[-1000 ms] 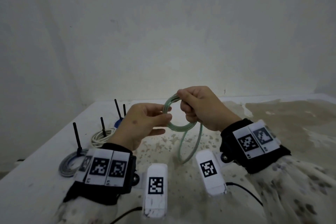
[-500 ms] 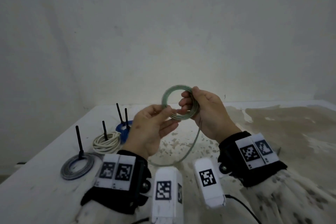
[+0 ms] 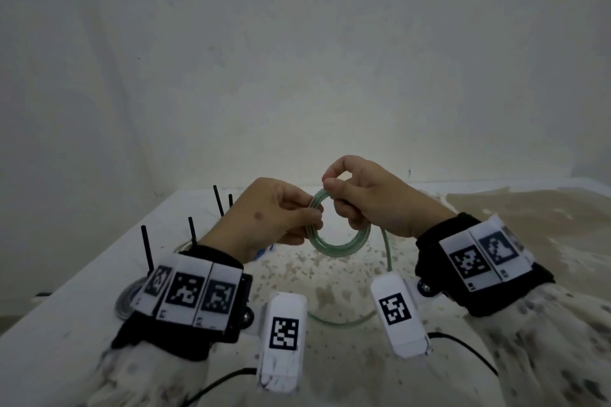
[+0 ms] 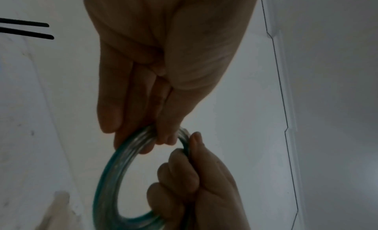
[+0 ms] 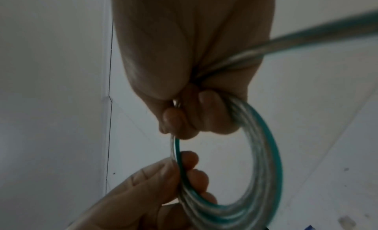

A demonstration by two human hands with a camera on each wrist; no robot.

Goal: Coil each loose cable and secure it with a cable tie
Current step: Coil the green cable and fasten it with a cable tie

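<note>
A translucent green cable [image 3: 334, 243] is wound into a small coil of several turns, held in the air between both hands above the table. My left hand [image 3: 281, 218] pinches the coil's left side between thumb and fingers [image 4: 163, 136]. My right hand [image 3: 357, 198] grips the coil's top and right side with curled fingers [image 5: 184, 120]. The coil [image 5: 261, 177] [image 4: 110, 177] shows close up in both wrist views. A loose tail [image 3: 386, 251] hangs from the right hand down to the table and curves back towards me.
The white table [image 3: 66, 324] is stained brown [image 3: 529, 225] on the right. At the left, black pegs [image 3: 218, 205] stand upright, with a grey coil [image 3: 124, 304] lying round one. Both hands hide other coils there. A pale wall stands close behind.
The coil has tipped and dropped a little. My right hand has shifted from the coil's right side to its top, and the left hand has closed tighter on the left side.
</note>
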